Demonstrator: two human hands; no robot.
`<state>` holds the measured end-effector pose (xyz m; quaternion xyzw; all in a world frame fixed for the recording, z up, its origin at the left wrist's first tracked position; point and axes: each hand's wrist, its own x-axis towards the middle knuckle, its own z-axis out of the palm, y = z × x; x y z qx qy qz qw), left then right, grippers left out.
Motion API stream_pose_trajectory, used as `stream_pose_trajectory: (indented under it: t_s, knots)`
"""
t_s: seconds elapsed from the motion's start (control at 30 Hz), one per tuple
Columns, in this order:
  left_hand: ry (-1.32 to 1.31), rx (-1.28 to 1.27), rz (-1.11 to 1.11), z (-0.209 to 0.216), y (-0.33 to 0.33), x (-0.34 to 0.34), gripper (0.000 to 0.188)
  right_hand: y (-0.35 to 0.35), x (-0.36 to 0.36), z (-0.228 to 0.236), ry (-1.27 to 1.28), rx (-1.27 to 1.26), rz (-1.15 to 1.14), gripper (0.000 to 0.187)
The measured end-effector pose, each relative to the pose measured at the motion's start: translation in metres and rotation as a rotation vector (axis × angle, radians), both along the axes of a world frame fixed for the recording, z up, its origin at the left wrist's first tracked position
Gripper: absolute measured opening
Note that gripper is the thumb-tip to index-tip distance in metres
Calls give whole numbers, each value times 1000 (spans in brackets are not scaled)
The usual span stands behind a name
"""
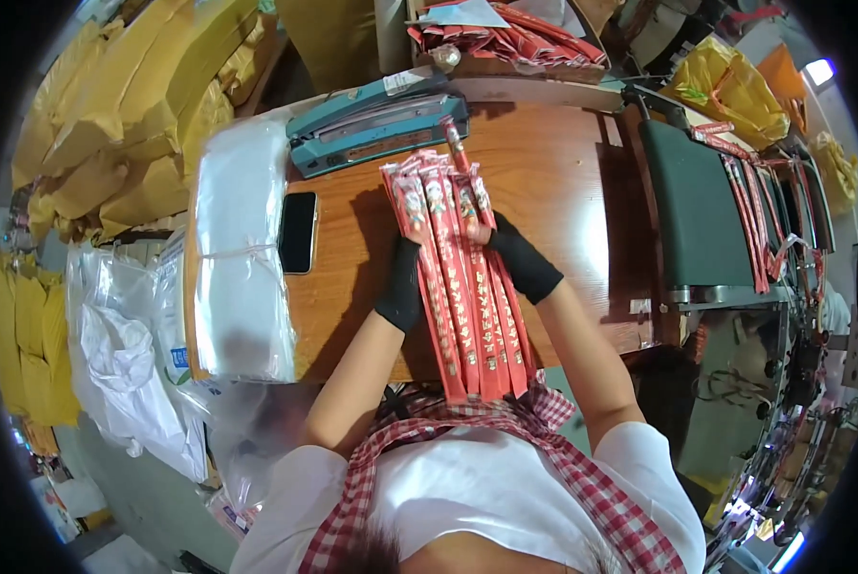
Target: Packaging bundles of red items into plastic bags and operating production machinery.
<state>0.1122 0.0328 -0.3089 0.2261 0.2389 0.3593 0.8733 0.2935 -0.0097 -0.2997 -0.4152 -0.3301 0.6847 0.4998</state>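
Observation:
Between my two hands is a bundle of long, slim red packets (467, 306), standing side by side with their printed faces up. My left hand (408, 263), in a black fingerless glove, is closed around the bundle's left side. On the right side my right hand (517, 251), gloved the same way, grips it too. Most of my fingers are hidden behind the packets. One packet (456, 143) sticks up past the others at the far end. The near ends reach over the table's front edge towards my checked apron (534, 407).
The brown wooden table (553, 163) carries a tied stack of clear plastic bags (242, 287), a black phone (299, 232) and a teal bag sealer (381, 122). Behind stands a box of red packets (506, 43). At right, more packets lie beside a green conveyor belt (682, 206). Yellow sacks (142, 86) fill the left.

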Motion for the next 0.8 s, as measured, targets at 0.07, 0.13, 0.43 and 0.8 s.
stream_pose_trajectory:
  t_s: [0.07,0.13,0.43,0.8]
  knots:
    - [20,-3,13,11,13,-8,51,10,-6,18,263,-130,-17,54]
    - [119,-30,-16,20,19,-12,44,10,-1,17,78,-66,21,69]
    - [315,203,5,31,17,-3,41,8,-15,-8,236,-15,57,79]
    - [594,1437,58,129,5,-40,67,-11,-7,131,-162,692,-39,144]
